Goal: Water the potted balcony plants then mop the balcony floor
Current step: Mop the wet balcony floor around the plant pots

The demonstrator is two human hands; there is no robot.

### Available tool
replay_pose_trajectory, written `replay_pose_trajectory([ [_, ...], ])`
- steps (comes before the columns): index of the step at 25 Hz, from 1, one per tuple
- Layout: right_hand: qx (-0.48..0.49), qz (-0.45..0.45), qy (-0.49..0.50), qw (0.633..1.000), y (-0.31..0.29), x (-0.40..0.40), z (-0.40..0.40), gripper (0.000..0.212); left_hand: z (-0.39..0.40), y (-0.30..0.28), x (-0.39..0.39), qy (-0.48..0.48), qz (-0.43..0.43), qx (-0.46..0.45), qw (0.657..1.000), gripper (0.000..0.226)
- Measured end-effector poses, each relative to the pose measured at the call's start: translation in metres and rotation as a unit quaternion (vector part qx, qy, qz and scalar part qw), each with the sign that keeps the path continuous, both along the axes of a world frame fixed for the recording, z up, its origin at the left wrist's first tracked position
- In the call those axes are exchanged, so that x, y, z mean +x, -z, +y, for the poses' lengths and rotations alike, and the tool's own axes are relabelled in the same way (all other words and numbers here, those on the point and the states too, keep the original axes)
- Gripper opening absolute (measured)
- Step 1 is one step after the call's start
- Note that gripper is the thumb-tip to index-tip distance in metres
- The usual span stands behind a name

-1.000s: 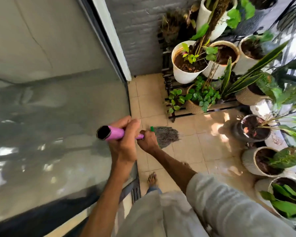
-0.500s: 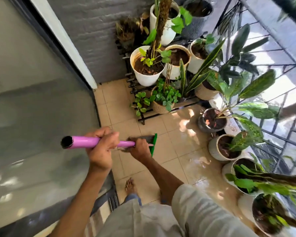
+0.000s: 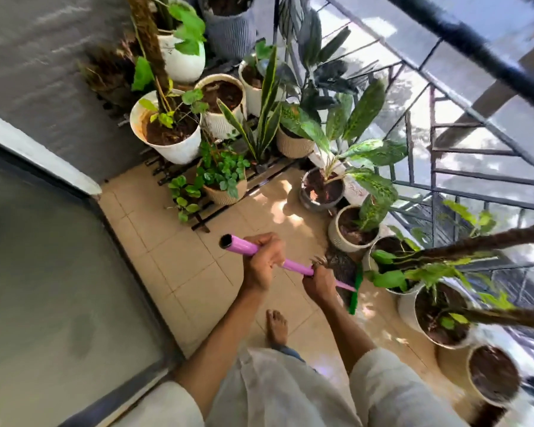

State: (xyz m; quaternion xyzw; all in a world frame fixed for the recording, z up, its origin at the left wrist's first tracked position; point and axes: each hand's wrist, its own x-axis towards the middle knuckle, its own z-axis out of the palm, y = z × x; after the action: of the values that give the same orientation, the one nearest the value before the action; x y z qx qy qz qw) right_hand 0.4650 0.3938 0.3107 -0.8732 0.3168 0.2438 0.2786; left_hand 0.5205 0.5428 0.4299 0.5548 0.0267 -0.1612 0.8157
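A mop with a pink handle (image 3: 244, 246) points down toward the beige tiled balcony floor (image 3: 179, 266). My left hand (image 3: 261, 263) grips the handle near its open top end. Lower down, my right hand (image 3: 319, 283) grips the same handle just above the green mop bracket (image 3: 355, 292). The grey mop strands (image 3: 341, 263) lie on the tiles close to the white pots on the right, partly hidden by my right hand. Potted plants (image 3: 170, 131) fill a black rack at the far end.
A row of pots (image 3: 352, 229) lines the right side beside the black railing (image 3: 444, 174). A large glass door (image 3: 43, 288) bounds the left. My bare foot (image 3: 276, 326) stands on the tiles behind the mop. A mossy plant pole (image 3: 463, 245) leans across at right.
The mop head has swung from the tiles in front of the rack to the right, up against the pots along the railing. Both hands keep their grip on the handle.
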Motion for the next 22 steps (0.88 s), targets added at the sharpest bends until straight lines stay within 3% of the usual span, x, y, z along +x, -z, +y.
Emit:
replay_pose_trajectory([
  [6, 0.033, -0.003, 0.007, 0.999, -0.011, 0.004, 0.021, 0.025, 0.022, -0.017, 0.019, 0.013, 0.012, -0.014, 1.000, 0.042],
  [9, 0.068, -0.029, -0.033, 0.997, -0.020, 0.038, 0.066, 0.026, 0.072, -0.039, 0.028, -0.050, -0.032, -0.016, 0.998, 0.040],
  [14, 0.098, -0.035, -0.157, 0.982, -0.031, 0.083, 0.158, 0.031, 0.148, -0.060, 0.004, -0.170, -0.055, 0.064, 0.982, 0.042],
  [20, 0.121, -0.071, -0.278, 0.950, -0.051, 0.093, 0.235, 0.033, 0.212, -0.071, -0.008, -0.154, -0.160, 0.138, 0.965, 0.044],
  [22, 0.124, -0.070, -0.262, 0.955, -0.056, 0.095, 0.221, 0.036, 0.204, -0.073, 0.011, -0.132, -0.163, 0.126, 0.970, 0.047],
])
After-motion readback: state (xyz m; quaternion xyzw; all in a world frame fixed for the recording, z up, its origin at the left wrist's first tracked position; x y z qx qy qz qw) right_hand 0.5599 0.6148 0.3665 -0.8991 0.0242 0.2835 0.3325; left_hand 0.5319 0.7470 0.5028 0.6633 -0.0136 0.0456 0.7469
